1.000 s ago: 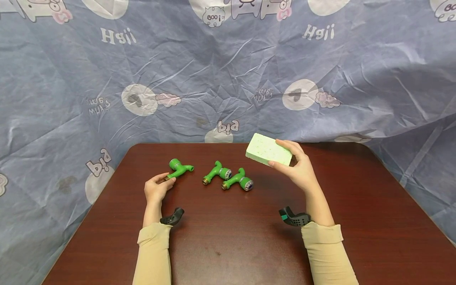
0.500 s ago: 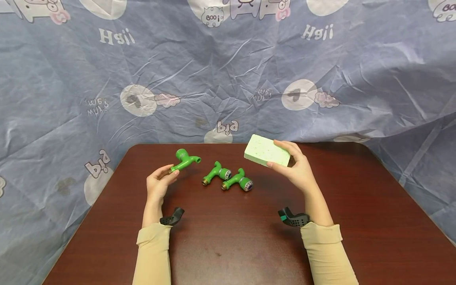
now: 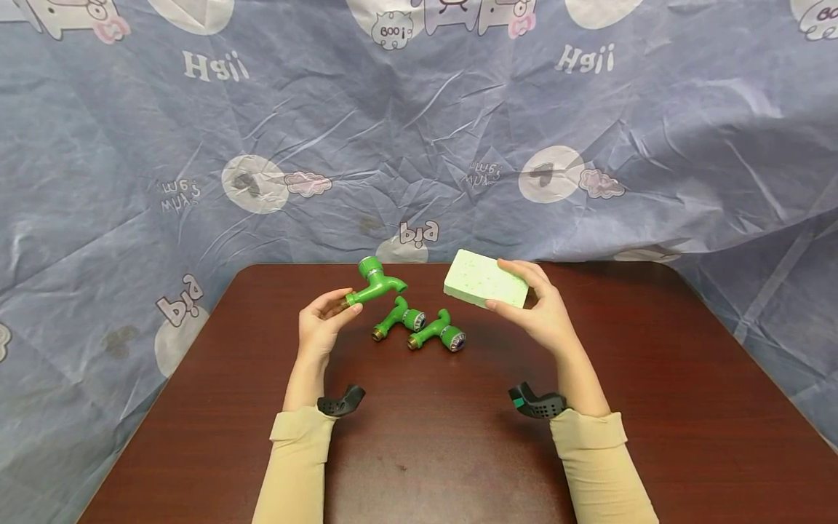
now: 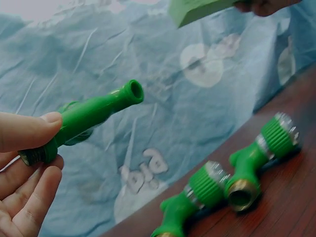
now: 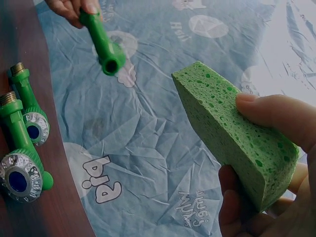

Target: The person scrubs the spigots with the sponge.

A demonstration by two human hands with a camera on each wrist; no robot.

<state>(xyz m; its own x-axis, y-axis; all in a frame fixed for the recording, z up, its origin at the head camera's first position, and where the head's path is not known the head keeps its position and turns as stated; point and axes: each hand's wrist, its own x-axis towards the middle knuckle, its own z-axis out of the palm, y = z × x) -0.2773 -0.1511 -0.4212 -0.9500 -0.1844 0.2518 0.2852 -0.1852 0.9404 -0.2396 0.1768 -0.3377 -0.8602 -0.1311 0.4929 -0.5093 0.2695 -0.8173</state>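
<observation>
My left hand (image 3: 321, 325) pinches a green faucet (image 3: 374, 284) by its threaded inlet end, between thumb and fingers. The faucet is held up above the table, its knob upward and its spout pointing right. In the left wrist view the open spout of the held faucet (image 4: 96, 114) faces right, with the thumb over its near end. My right hand (image 3: 546, 313) grips a pale green sponge (image 3: 486, 279) by its right end, also raised. Large pores show on the sponge (image 5: 232, 128) in the right wrist view, thumb on one face and fingers round the other.
Two more green faucets lie on the dark wooden table (image 3: 419, 422): a left one (image 3: 399, 319) and a right one (image 3: 437, 332), close together between the hands. A wrinkled blue printed cloth (image 3: 393, 131) hangs behind the table. Each wrist wears a black camera mount.
The left hand has lifted its faucet off the table and carried it rightward, nearer the sponge. The right hand, still gripping the sponge, has shifted slightly left. The two lying faucets stay put.
</observation>
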